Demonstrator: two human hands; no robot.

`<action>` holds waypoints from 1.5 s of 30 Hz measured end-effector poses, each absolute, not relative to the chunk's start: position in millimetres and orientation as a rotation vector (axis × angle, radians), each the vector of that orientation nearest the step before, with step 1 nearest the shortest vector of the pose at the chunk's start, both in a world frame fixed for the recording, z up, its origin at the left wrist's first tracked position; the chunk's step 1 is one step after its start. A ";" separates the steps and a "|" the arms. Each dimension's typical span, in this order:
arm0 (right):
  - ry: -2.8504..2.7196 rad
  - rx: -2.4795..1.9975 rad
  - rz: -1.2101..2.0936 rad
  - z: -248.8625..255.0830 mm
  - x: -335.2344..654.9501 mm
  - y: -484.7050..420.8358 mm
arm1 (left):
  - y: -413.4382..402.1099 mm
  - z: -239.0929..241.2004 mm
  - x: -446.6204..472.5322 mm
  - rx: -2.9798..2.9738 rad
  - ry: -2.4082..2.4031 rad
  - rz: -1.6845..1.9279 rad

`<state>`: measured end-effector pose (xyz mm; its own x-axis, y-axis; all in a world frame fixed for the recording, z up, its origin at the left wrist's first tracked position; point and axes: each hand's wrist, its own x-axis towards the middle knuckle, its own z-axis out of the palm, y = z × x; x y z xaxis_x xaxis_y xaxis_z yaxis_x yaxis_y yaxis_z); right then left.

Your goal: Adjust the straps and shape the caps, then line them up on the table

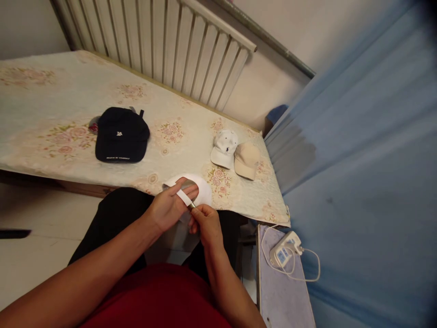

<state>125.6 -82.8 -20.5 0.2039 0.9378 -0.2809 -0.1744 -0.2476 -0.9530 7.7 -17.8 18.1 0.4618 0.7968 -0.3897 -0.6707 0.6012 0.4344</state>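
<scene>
A white cap lies at the near edge of the floral-covered table, its back opening turned toward me. My left hand is closed on the cap's white back strap. My right hand pinches the strap's end, where a small metal buckle shows. Both hands meet just below the table edge, above my lap.
A dark navy cap lies mid-table. A white cap and a beige cap lie side by side toward the right end. A radiator stands behind. A blue curtain hangs right, above a power strip.
</scene>
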 end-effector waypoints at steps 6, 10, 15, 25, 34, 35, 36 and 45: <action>-0.799 -1.368 1.295 -23.3 125.9 -82.8 | -18.6 16.2 7.1 0.257 0.598 0.904; -0.801 -1.373 1.290 -24.3 125.8 -82.5 | -17.9 14.0 6.9 0.271 0.581 0.898; -0.793 -1.373 1.300 -23.3 124.9 -82.8 | -17.9 12.9 5.8 0.259 0.567 0.890; -0.793 -1.366 1.305 -24.0 124.5 -82.5 | -18.7 14.5 5.2 0.217 0.599 0.888; -0.784 -1.363 1.321 -25.1 124.9 -81.7 | -18.7 14.1 5.3 0.250 0.609 0.886; -0.782 -1.362 1.323 -25.0 124.9 -81.6 | -18.8 14.2 5.5 0.250 0.610 0.885; -0.780 -1.363 1.325 -25.0 125.0 -81.5 | -18.7 14.2 5.7 0.250 0.610 0.883; -0.789 -1.374 1.318 -22.2 124.8 -84.3 | -20.0 16.8 4.9 0.257 0.581 0.879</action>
